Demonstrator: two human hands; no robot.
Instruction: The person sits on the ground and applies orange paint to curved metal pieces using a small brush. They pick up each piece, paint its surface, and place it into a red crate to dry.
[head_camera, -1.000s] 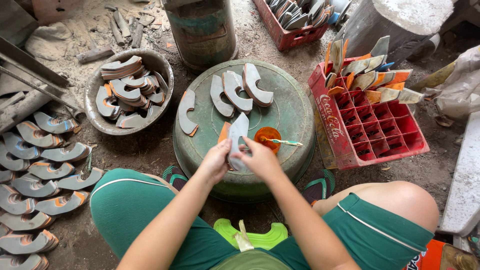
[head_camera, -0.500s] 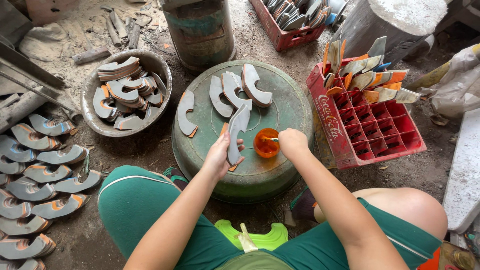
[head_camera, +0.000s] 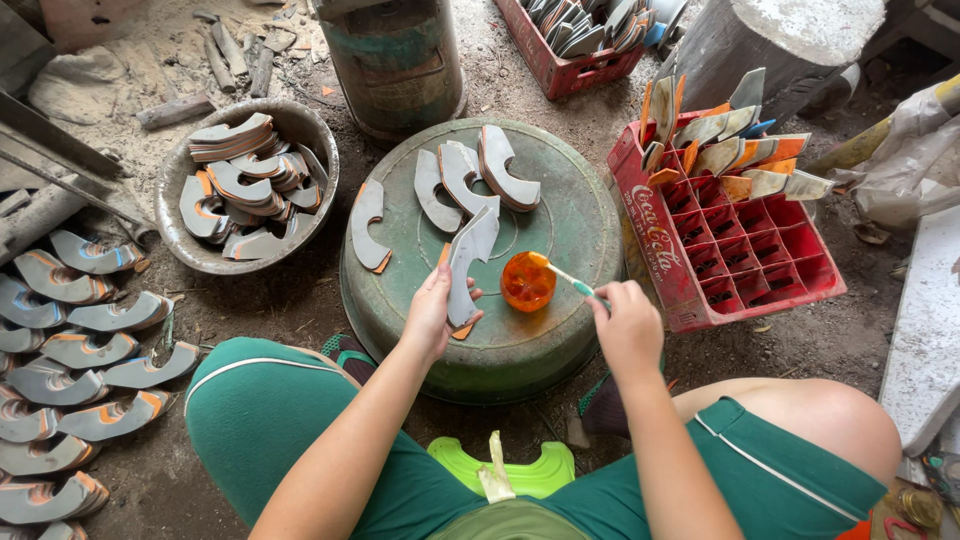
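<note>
Grey curved sole-shaped piece with an orange edge (head_camera: 465, 270) is standing upright over the round green upturned drum (head_camera: 560, 330), the left hand (head_camera: 432, 318) clasping it firmly. Right hand (head_camera: 627, 322) is pinching a thin brush (head_camera: 562, 274), its tip dipping into the small orange bowl (head_camera: 527, 282). More grey pieces (head_camera: 460, 180) are lying on that surface, red crate (head_camera: 745, 250) just beside.

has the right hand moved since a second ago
Yes. The right hand left the grey curved piece and shifted right, toward the red crate, holding a brush over the orange cup.
</note>
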